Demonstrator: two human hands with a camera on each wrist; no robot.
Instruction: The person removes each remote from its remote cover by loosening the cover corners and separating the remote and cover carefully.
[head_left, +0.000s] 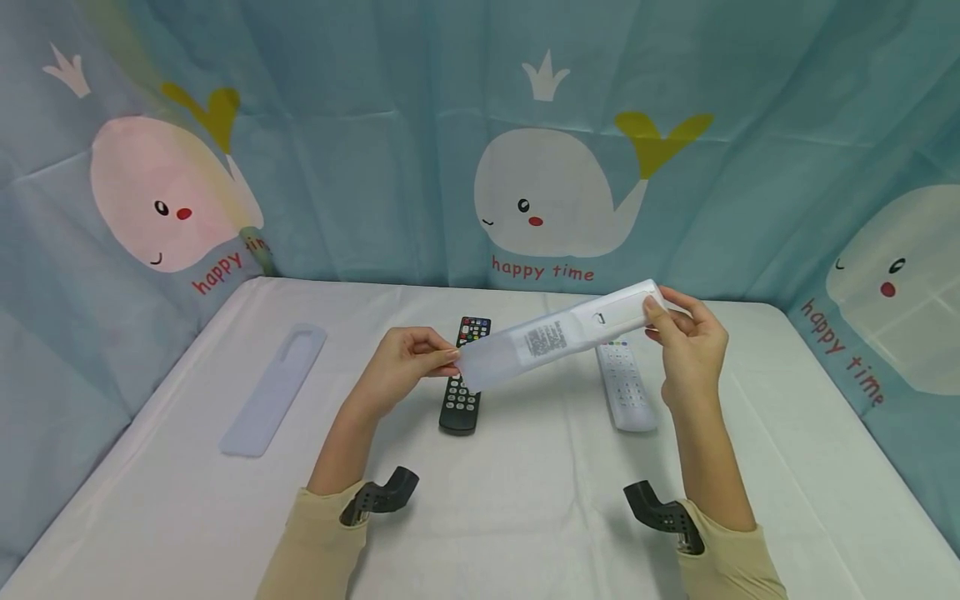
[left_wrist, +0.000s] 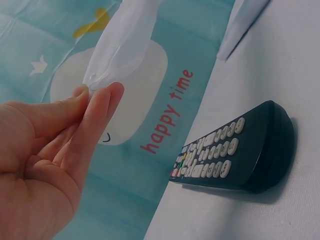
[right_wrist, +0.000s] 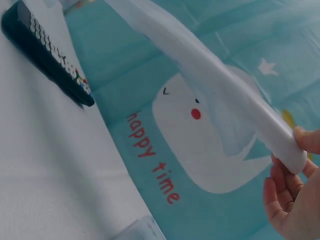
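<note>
A white remote control (head_left: pixel 585 323), back side with a printed label facing me, is held aloft above the table, partly in a translucent sleeve (head_left: pixel 491 364). My left hand (head_left: pixel 401 367) pinches the sleeve's loose end between thumb and fingers; the left wrist view shows that thin end (left_wrist: pixel 122 45) at the fingertips. At the other end, my right hand (head_left: pixel 693 350) grips the remote, thumb on the near face. In the right wrist view, part of the film (right_wrist: pixel 235 135) hangs below the remote. How far the remote lies inside is unclear.
A black remote control (head_left: pixel 459 408) lies on the white table (head_left: pixel 510 517) beneath the held sleeve. Another white remote (head_left: pixel 626 387) rests at the right, its top end partly hidden. Flat on the left lies a separate translucent sleeve (head_left: pixel 273 392). A whale-print curtain (head_left: pixel 375 167) borders the table.
</note>
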